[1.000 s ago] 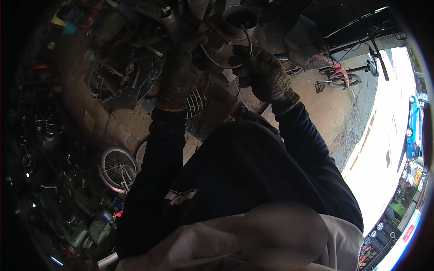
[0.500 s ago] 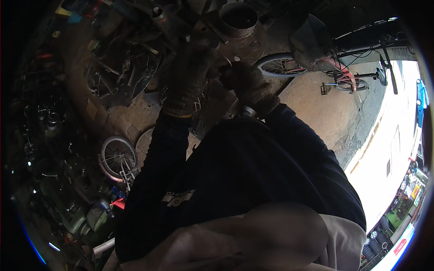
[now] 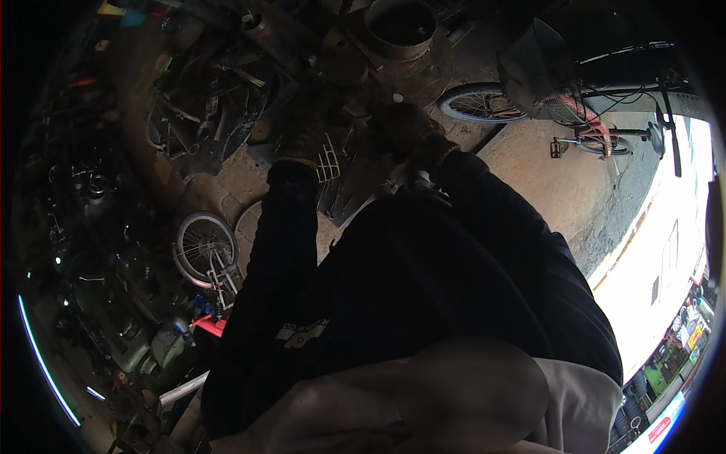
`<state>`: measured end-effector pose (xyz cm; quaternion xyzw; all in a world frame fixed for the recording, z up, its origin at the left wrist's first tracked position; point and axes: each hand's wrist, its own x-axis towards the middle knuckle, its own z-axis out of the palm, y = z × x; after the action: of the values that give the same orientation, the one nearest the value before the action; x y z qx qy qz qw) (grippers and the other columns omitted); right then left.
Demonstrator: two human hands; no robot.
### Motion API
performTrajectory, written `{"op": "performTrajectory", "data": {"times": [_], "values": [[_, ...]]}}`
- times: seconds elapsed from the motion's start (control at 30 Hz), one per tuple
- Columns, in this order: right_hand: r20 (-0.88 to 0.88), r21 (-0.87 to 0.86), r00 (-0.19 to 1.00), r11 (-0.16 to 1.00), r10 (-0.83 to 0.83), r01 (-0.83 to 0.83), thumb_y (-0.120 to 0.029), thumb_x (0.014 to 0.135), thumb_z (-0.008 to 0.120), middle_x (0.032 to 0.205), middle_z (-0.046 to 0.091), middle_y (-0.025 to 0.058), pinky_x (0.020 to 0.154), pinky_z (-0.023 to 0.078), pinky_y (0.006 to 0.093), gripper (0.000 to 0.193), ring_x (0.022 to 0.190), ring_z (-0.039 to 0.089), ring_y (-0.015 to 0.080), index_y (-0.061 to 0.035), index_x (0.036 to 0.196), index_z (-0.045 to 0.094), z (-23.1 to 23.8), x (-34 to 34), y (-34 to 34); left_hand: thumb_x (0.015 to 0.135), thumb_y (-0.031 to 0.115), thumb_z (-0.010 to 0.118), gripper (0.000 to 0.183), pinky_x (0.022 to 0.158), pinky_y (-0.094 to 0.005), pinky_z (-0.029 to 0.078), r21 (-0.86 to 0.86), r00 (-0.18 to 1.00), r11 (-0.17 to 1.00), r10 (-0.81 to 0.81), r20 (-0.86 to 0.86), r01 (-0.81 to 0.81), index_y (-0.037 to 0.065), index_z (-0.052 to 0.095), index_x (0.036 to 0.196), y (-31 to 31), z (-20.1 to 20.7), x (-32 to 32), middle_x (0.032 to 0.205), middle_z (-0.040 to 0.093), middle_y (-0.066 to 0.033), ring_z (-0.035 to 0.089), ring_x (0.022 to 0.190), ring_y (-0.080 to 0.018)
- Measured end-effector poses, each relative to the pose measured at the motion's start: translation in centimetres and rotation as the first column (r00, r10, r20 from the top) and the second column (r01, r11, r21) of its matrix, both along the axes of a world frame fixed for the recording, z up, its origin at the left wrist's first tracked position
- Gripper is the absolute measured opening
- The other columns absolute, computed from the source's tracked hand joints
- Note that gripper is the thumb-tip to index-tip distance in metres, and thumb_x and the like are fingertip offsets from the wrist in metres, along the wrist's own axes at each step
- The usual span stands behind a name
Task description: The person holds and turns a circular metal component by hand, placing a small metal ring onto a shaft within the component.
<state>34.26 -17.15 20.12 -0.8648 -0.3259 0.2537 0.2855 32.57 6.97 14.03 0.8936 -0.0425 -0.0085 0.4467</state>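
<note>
The risk here looks like a slip or a pinch: both hands work in dim light among loose scrap, and a glove could catch on a sharp edge or lose its hold on the heavy piece, letting it shift or tip. The left hand (image 3: 306, 125), in a worn brown work glove, reaches up toward the top centre of the frame, its dark-sleeved forearm extended almost straight from the lower middle; it rests near or on the rusty round metal disc (image 3: 342, 66) just below the large open grey metal cylinder (image 3: 401, 30), but whether its fingers are curled around anything I cannot tell. The right hand (image 3: 408, 129), gloved likewise, sits just right of centre near the top, wrist bent, fingers seemingly closed against the dark metalwork beneath the cylinder, though the grip is too shadowed to confirm. A white wire grille (image 3: 327, 160) lies between the forearms. A bicycle with a red frame (image 3: 597, 125) stands at upper right, and a loose spoked wheel (image 3: 204, 246) lies at left.
</note>
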Motion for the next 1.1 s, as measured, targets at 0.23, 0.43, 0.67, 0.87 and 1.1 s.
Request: {"op": "performTrajectory", "data": {"times": [0.23, 0.43, 0.67, 0.87, 1.1], "values": [[0.414, 0.255, 0.871, 0.952, -0.265, 0.168, -0.038, 0.097, 0.062, 0.101, 0.073, 0.0171, 0.088, 0.057, 0.0468, 0.039, 0.098, 0.072, 0.0346, -0.0073, 0.121, 0.065, -1.7, -0.5, 0.6, 0.084, 0.014, 0.07, 0.028, 0.095, -0.0434, 0.051, 0.234, 0.958, 0.968, -0.15, 0.246, 0.092, 0.012, 0.071, 0.112, 0.6, 1.9, 3.1, 0.115, 0.066, -0.0119, 0.06, 0.115, -0.0324], [0.69, 0.191, 0.699, 0.979, -0.187, 0.073, -0.036, 0.098, 0.06, 0.106, 0.072, 0.0158, 0.09, 0.056, 0.0477, 0.036, 0.101, 0.071, 0.0337, -0.0085, 0.12, 0.067, -6.8, 2.6, 3.5, 0.092, 0.012, 0.064, 0.024, 0.1, -0.0436, 0.05, 0.329, 0.969, 0.939, -0.169, 0.181, 0.102, 0.009, 0.071, 0.114, 0.5, 2.3, 4.1, 0.12, 0.066, -0.0125, 0.061, 0.119, -0.0309], [0.618, 0.132, 0.775, 0.99, -0.128, 0.058, -0.033, 0.097, 0.06, 0.115, 0.07, 0.0152, 0.094, 0.055, 0.048, 0.034, 0.108, 0.069, 0.0338, -0.0091, 0.119, 0.068, -7.6, 3.2, 4.3, 0.094, 0.01, 0.062, 0.028, 0.102, -0.043, 0.051, 0.358, 0.942, 0.933, -0.096, 0.322, -0.028, 0.007, 0.067, 0.122, 1.3, -0.3, 2.5, 0.126, 0.063, -0.0135, 0.061, 0.12, -0.0308], [0.645, -0.05, 0.764, 0.999, 0.035, -0.003, -0.032, 0.099, 0.058, 0.109, 0.073, 0.0106, 0.086, 0.058, 0.045, 0.029, 0.103, 0.071, 0.0298, -0.0117, 0.114, 0.071, -4.8, 2.7, 3.3, 0.094, 0.01, 0.062, 0.031, 0.102, -0.0451, 0.05, 0.42, 0.977, 0.906, -0.129, 0.167, 0.047, 0.009, 0.065, 0.125, 0.5, -0.2, 1.2, 0.127, 0.062, -0.0148, 0.061, 0.12, -0.0326], [0.565, -0.234, 0.8, 0.969, 0.2, -0.077, -0.029, 0.098, 0.059, 0.102, 0.074, 0.0056, 0.074, 0.06, 0.0432, 0.02, 0.093, 0.073, 0.0276, -0.0223, 0.11, 0.073, -1.6, 3.5, 2.5, 0.089, 0.011, 0.066, 0.034, 0.099, -0.0467, 0.051, 0.267, 0.972, 0.962, -0.113, 0.206, 0.055, 0.009, 0.065, 0.123, -1.4, 0.5, 0.5, 0.124, 0.063, -0.0163, 0.062, 0.116, -0.0351]]}}
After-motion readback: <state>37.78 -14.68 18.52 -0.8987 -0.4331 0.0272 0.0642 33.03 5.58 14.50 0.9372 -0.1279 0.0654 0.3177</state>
